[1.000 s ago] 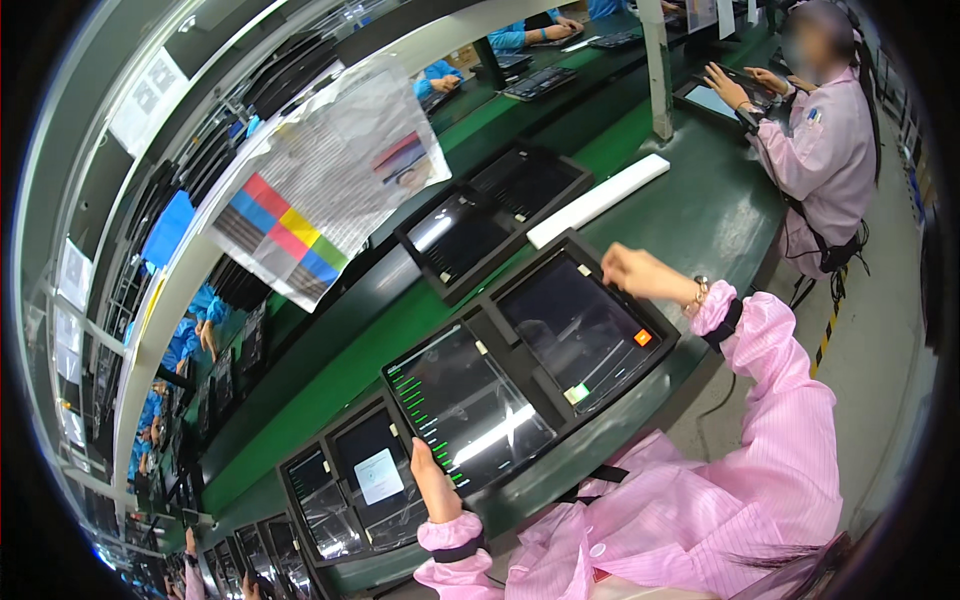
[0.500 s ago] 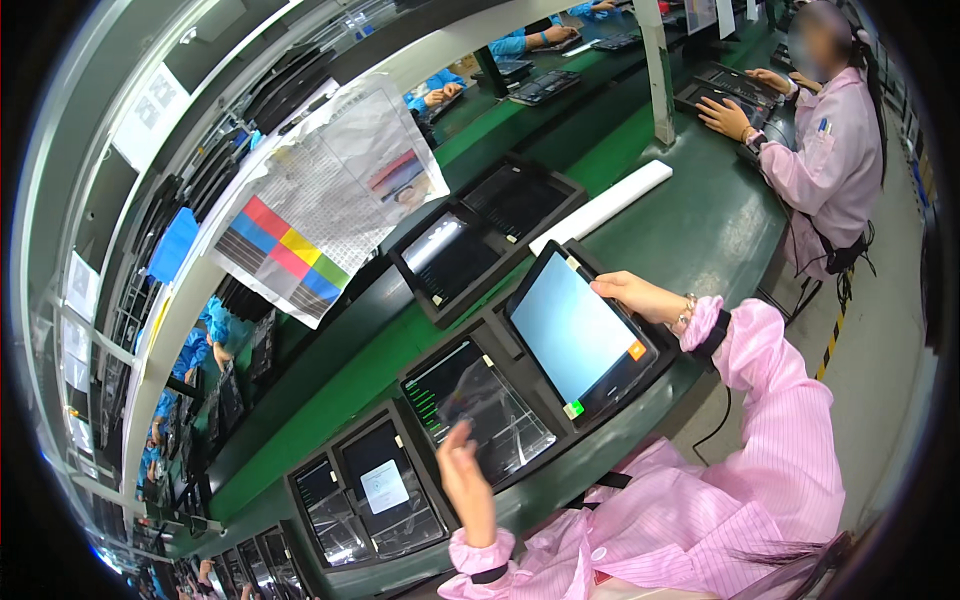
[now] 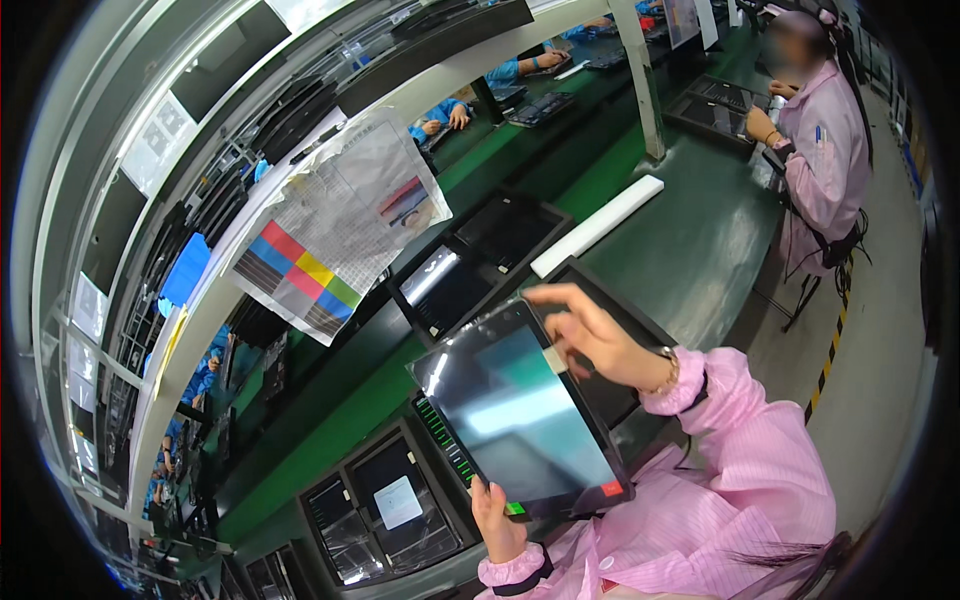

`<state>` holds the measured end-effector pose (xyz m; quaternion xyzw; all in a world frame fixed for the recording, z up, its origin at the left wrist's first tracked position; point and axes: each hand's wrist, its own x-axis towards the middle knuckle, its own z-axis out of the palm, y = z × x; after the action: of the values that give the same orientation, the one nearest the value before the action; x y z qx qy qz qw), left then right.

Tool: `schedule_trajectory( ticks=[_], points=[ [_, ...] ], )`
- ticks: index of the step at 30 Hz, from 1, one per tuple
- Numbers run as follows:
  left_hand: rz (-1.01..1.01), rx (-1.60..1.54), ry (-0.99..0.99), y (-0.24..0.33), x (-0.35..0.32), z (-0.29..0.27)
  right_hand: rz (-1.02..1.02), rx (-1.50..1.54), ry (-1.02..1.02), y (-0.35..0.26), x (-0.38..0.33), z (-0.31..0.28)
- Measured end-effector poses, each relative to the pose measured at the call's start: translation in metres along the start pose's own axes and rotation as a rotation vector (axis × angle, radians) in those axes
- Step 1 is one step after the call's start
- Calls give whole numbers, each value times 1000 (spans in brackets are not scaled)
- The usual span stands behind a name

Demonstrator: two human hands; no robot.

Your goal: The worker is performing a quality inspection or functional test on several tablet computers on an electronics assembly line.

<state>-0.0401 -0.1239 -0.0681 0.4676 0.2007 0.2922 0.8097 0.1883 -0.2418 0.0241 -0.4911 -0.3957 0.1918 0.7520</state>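
Observation:
A tablet (image 3: 515,410) with a lit, glossy screen is raised and tilted above the trays, a green sticker and a red one along its lower edge. My left hand (image 3: 497,520) grips its lower left corner, thumb at the front. At the upper right edge is my right hand (image 3: 600,340), index finger stretched to the top corner and the other fingers loosely bent, slightly blurred. Clear film seems to stick out at the tablet's upper left corner. Partly hidden beneath lies another tablet (image 3: 440,437) with green lines on its screen.
A black tray with two tablets (image 3: 400,500) lies to the left on the green bench. Further back are another tray of tablets (image 3: 430,285) and a white foam strip (image 3: 598,227). A printed colour chart (image 3: 310,270) hangs from the shelf. A co-worker in pink (image 3: 830,150) works at the right.
The tablet has been lifted from its tray and brought left and nearer. My left hand has taken hold of its lower corner; my right hand has shifted to its top corner.

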Motion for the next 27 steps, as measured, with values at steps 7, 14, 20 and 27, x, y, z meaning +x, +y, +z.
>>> schedule_trajectory(
  ticks=[7, 14, 20, 27],
  points=[
    [-11, -2, 34, 7, -23, -23, 60, 37, -217, -8, 10, 0],
    [50, -39, 94, 5, -31, -36, 213, 120, -171, 29, -2, 16],
    [210, 26, 155, 24, -5, -10, 393, 613, -237, 39, 6, 37],
    [352, 161, 50, 63, 50, 3, 196, 497, -220, 16, 80, 53]
  ],
)
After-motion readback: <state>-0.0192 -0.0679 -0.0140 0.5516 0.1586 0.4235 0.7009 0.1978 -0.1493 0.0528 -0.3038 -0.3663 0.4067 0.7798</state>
